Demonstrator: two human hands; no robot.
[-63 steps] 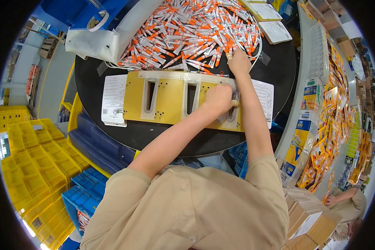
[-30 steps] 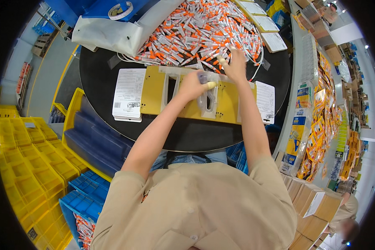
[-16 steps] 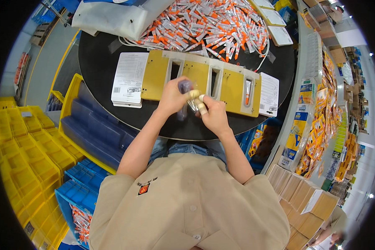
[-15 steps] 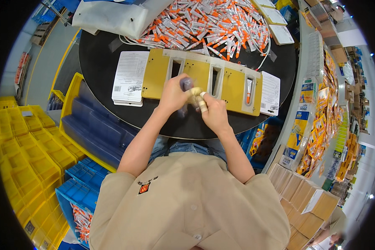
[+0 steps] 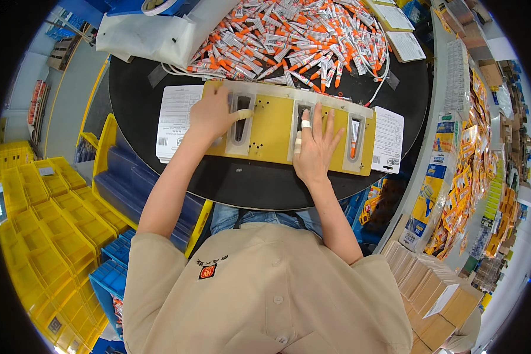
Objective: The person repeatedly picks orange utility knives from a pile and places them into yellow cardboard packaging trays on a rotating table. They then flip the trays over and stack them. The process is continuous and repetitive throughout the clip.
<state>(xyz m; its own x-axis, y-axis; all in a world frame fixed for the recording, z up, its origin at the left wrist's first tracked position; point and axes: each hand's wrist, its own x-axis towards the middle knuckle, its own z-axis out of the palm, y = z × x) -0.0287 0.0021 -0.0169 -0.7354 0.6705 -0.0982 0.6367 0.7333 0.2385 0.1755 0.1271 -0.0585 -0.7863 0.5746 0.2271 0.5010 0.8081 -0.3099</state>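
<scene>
A long yellow fixture plate [image 5: 275, 121] with several slots lies across the round black table. My left hand [image 5: 211, 117] rests on its left end, fingers toward the far edge. The taped thumb reaches over a clear plastic blister [image 5: 239, 134] in the left slot. My right hand [image 5: 317, 147] lies with fingers spread over the middle slot, touching a clear blister [image 5: 301, 112] mostly covered by the fingers. Pale wraps sit on its thumb and one finger. In the right slot, a clear blister holds a small white tube [image 5: 354, 137] with an orange cap.
A large heap of orange-capped tubes [image 5: 301, 41] covers the table's far side. Printed white cards lie in a stack [image 5: 174, 124] left of the plate and in another [image 5: 388, 138] on its right. Yellow bins [image 5: 53, 218] stand at left; packaged goods [image 5: 448, 189] line the right.
My hands were together before the plate, handling blurred clear plastic. They have parted: the left moved up-left onto the plate's end, the right up and right over the middle slot.
</scene>
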